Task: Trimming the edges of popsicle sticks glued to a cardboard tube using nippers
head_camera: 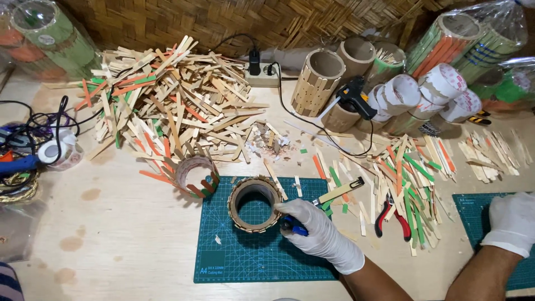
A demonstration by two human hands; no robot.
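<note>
On the green cutting mat (245,262), the left hand (315,228) has its grip clamped on a blue-handled tool (293,227), touching the stick-covered cardboard ring (254,203). The right hand (510,220) rests on another mat (473,214), its grip impossible to tell. Red pliers (390,214) lie between them on the desk (111,245).

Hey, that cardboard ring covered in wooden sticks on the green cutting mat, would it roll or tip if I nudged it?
The stick-clad cardboard ring stands on its open end on the green cutting mat, so it would probably slide rather than roll. It is hollow and squat, so likely light and hard to tip. The sticks might snap off under a firm squeeze.
</note>
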